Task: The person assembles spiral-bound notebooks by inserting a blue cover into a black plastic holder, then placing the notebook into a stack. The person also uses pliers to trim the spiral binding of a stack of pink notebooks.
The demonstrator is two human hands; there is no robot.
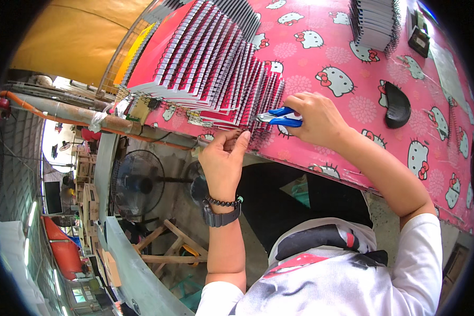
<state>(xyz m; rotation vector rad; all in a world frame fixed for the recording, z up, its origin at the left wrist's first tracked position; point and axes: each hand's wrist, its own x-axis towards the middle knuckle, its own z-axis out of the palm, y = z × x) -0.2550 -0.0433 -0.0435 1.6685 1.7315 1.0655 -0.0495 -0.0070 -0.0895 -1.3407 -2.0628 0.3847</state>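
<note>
A long row of spiral-bound notebooks (205, 68) with red covers and dark wire spines leans in overlapping layers on the pink table. In my right hand (318, 118) is a pair of small cutting pliers (285, 118) with blue handles. Their metal jaws reach the wire spines at the near right end of the row. My left hand (221, 163) is closed at the table's near edge, thumb and fingers pinching the lower corner of a notebook just beside the jaws. The fingers partly hide that corner.
The table's pink cover (361, 108) has white cartoon cat heads. A black curved object (397, 105) lies to the right. Another notebook stack (374, 23) and a dark box-shaped item (419, 39) sit at the far right. A standing fan (138, 183) is below the left edge.
</note>
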